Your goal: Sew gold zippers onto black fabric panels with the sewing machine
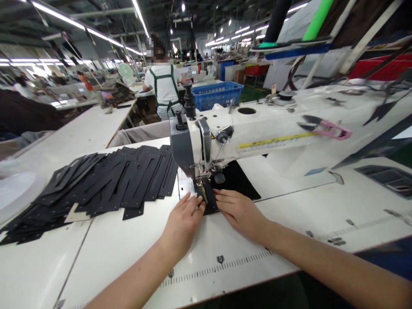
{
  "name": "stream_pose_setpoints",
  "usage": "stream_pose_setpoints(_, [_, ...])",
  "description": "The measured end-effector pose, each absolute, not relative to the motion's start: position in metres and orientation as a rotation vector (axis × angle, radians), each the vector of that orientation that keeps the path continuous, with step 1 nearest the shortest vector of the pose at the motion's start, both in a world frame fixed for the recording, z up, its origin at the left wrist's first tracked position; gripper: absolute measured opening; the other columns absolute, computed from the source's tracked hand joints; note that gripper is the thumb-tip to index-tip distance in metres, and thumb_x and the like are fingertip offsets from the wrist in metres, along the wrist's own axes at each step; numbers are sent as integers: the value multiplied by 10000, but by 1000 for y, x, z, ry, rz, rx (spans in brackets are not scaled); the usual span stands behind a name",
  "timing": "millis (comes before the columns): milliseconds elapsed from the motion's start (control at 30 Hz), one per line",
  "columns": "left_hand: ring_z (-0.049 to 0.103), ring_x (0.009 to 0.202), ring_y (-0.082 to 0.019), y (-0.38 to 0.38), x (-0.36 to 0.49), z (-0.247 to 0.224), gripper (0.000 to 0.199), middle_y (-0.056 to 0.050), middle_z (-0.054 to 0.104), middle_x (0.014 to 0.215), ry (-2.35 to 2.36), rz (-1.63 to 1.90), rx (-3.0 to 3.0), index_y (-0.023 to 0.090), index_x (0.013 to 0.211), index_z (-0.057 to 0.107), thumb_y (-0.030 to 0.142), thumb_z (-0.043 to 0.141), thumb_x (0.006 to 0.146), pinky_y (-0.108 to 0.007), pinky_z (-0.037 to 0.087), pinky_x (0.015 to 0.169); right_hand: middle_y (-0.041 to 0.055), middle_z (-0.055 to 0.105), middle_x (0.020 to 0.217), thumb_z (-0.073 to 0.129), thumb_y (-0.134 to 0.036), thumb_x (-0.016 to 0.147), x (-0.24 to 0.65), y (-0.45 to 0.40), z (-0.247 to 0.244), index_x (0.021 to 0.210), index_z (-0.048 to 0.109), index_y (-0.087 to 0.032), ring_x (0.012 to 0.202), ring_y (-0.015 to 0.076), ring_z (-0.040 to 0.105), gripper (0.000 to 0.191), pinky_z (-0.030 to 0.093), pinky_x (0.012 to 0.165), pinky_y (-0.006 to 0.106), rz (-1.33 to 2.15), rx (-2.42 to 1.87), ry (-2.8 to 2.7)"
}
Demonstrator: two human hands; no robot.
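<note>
A black flat piece (210,203) with a narrow yellowish strip along it lies under the presser foot of a white sewing machine (206,150). My left hand (185,221) rests at its left edge, fingers laid down and slightly bent near the metal plate (186,186). On the right side, my right hand (240,212) lies with fingers stretched flat, their tips touching the piece. Neither hand grips anything. Behind the right fingers a larger black sheet (238,178) spreads under the machine arm. The needle point is too small to make out.
Many overlapping black cut pieces (128,176) with slots cover the table to the left. Pink-handled snips (331,128) lie on the machine arm. A ruler scale (206,271) runs along the table front. Beyond stand a blue basket (217,95) and a person in an apron (165,88).
</note>
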State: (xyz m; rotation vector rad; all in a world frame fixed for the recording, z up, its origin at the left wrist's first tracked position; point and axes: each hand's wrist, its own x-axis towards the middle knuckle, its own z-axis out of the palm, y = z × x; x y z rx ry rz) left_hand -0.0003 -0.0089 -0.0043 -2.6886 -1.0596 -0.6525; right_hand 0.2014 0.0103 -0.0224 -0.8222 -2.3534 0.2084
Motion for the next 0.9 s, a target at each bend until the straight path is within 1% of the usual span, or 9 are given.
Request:
stream_pose_setpoints(133, [595, 982, -222, -4, -2, -1, 259, -132, 639, 1018, -1001, -622, -2688, 83, 997, 591, 86, 360, 880, -469, 456, 926, 85, 662, 1014, 460, -56, 816, 198, 17, -19, 979, 652, -157, 1047, 207, 562, 271, 461, 907, 374, 179, -824, -2330])
stream_pose_setpoints(333, [599, 981, -213, 4, -5, 2, 266, -127, 644, 1007, -988, -594, -2685, 101, 982, 605, 90, 358, 883, -463, 456, 933, 80, 662, 1017, 460, -48, 814, 196, 24, -16, 959, 649, -159, 1045, 187, 564, 263, 454, 917, 340, 185, -806, -2324])
stream_pose_setpoints(467, [593, 989, -207, 12, -6, 4, 270, -119, 644, 995, -978, -601, -2700, 102, 982, 601, 103, 347, 891, -442, 455, 939, 94, 673, 966, 445, -51, 819, 194, 31, -15, 885, 652, -137, 980, 186, 592, 234, 477, 869, 319, 151, -802, -2309])
stream_pose_setpoints(633, [589, 991, -204, 21, -8, 2, 286, -121, 637, 980, -947, -627, -2695, 108, 1012, 582, 83, 327, 887, -443, 452, 941, 68, 673, 873, 438, -62, 820, 192, 41, -13, 839, 642, -164, 912, 174, 597, 229, 478, 829, 299, 193, -853, -2323])
stream_pose_setpoints(733, [576, 1014, -214, 24, -10, -1, 282, -120, 635, 962, -926, -644, -2679, 97, 1033, 563, 75, 324, 885, -435, 453, 941, 69, 659, 806, 408, -66, 821, 190, 46, -13, 804, 639, -167, 873, 172, 597, 252, 484, 788, 281, 170, -850, -2293])
stream_pose_setpoints(833, [555, 1043, -227, 26, -12, -4, 271, -126, 624, 970, -943, -661, -2661, 89, 1035, 556, 62, 340, 874, -411, 460, 934, 84, 648, 792, 364, -75, 832, 189, 50, -12, 792, 636, -155, 830, 171, 597, 286, 491, 736, 272, 143, -841, -2264])
stream_pose_setpoints(900, [551, 1038, -235, 29, -12, -5, 251, -137, 611, 986, -953, -682, -2657, 95, 1020, 561, 68, 366, 865, -391, 482, 902, 82, 642, 777, 349, -90, 841, 188, 54, -12, 787, 633, -159, 810, 171, 596, 297, 490, 715, 271, 139, -841, -2260])
